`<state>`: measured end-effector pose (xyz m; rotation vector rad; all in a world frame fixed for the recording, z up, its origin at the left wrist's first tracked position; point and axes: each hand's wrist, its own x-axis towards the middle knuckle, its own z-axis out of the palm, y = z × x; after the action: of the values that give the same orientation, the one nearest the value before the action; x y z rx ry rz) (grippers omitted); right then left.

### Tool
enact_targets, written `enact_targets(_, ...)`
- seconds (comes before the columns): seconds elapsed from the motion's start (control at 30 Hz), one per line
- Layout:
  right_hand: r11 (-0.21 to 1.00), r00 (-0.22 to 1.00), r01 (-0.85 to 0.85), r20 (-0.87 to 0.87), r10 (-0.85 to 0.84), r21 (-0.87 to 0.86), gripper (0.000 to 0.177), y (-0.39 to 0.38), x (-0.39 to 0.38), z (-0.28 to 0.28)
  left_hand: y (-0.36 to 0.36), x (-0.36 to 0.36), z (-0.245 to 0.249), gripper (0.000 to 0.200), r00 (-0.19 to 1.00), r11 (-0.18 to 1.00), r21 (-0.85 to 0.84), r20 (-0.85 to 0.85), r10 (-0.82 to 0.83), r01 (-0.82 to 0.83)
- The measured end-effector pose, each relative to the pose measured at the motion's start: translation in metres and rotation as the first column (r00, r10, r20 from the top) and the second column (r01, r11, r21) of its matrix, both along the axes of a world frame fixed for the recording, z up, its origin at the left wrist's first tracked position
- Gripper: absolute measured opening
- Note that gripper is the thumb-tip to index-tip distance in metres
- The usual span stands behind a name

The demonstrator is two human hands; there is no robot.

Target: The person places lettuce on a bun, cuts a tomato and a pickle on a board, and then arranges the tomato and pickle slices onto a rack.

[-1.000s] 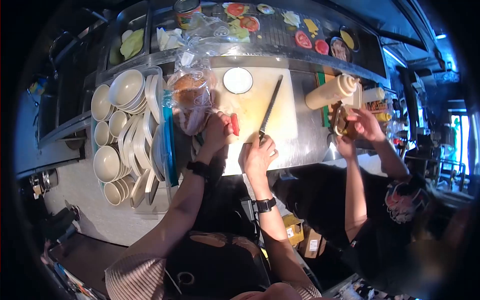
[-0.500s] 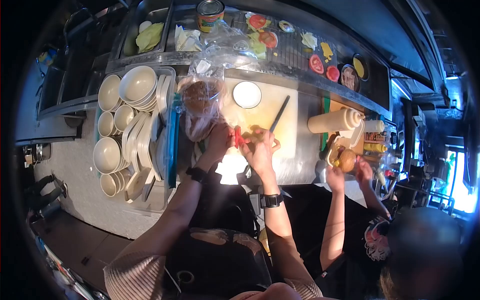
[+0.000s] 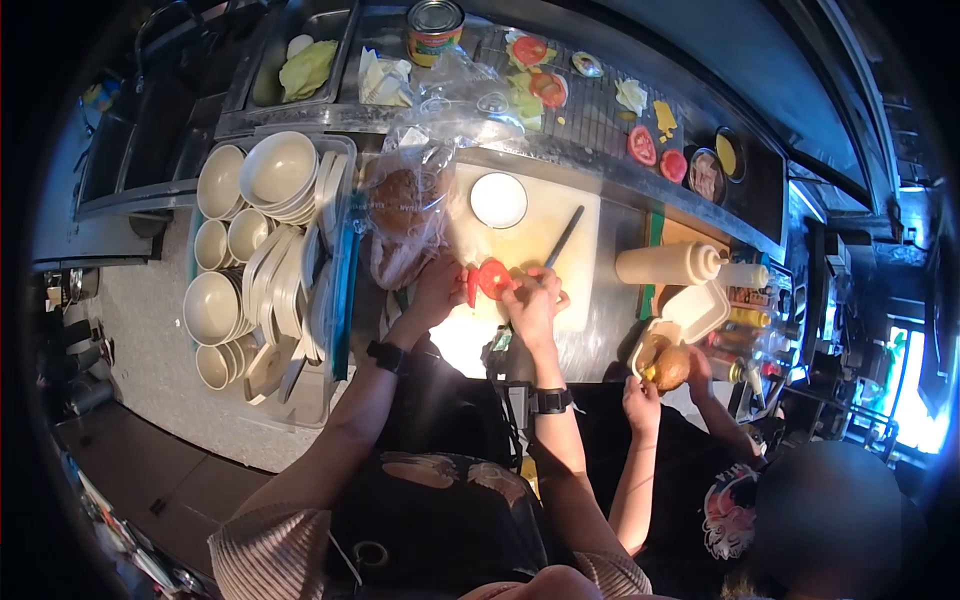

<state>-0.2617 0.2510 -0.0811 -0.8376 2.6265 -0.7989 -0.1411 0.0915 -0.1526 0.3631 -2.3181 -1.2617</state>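
Over the near part of a white cutting board (image 3: 575,225), my left hand (image 3: 440,292) pinches red tomato slices (image 3: 472,286) seen edge-on. My right hand (image 3: 538,302) has its fingertips on the edge of a round tomato slice (image 3: 494,279), its cut face showing. This slice lies between the two hands, close beside the left hand's slices. A dark-handled knife (image 3: 566,235) rests on the board just beyond my right hand. Farther back on the board stands a small white bowl (image 3: 498,201). Beside my left hand is a clear plastic bag (image 3: 405,200) with brown buns inside.
A bin of bowls and plates (image 3: 345,300) stands at left. At the back are a can (image 3: 435,32), lettuce (image 3: 308,70) and tomato slices (image 3: 641,146). At right lie squeeze bottles (image 3: 665,264); a co-worker's hands (image 3: 642,402) hold a bun (image 3: 672,369) at a takeaway box (image 3: 700,310).
My right hand has shifted slightly right, and a round tomato slice now shows its face between my hands. The co-worker's hands and bun have moved nearer and left.
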Motion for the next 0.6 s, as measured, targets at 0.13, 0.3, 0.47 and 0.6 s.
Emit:
enact_targets(0.13,0.999,0.998,0.024,0.060,-0.022,-0.024,0.021,0.002,-0.005,-0.002,-0.003,0.004,0.007,0.027,0.995,0.992,0.121,0.092,-0.035,0.023)
enact_targets(0.3,0.996,0.992,0.054,0.121,-0.045,-0.072,0.021,0.006,-0.011,-0.003,-0.003,0.004,0.009,0.021,0.999,0.983,0.181,0.029,-0.046,0.040)
enact_targets(0.47,0.945,0.895,0.234,0.431,-0.117,-0.229,0.018,0.010,-0.020,-0.009,-0.001,0.009,0.017,0.021,0.999,0.823,0.569,-0.024,0.024,-0.006)
enact_targets(0.6,0.837,0.854,0.309,0.519,-0.036,-0.451,0.012,0.009,-0.024,-0.031,-0.002,0.009,0.022,0.027,0.996,0.610,0.788,0.063,0.057,-0.085)
